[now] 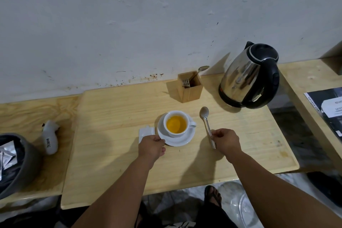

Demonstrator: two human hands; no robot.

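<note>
1. The fingers (159,140) of the left hand (151,147) are curled and pinch the near left rim of a white saucer (178,141), with the thumb tucked below.
2. The fingers (216,133) of the right hand (224,140) are closed around the handle of a metal spoon (207,126). Its bowl points toward the far edge of the worktop (111,135). Whether the spoon rests on the wood or is held just above it cannot be told.
3. On the saucer stands a white cup (187,116) of yellow-orange drink, its handle turned to the right. Cup and saucer sit about midway across the worktop; the spoon is just to their right.
4. A small white paper packet (146,132) lies touching the saucer's left side.
5. At the far edge, right of the middle, stands a wooden holder (190,90) with a fork and a spoon in it.
6. A steel kettle (244,74) with a black handle stands in the far right corner.
7. Beyond the left edge, a grey bin (27,163) holds foil wrappers.
</note>
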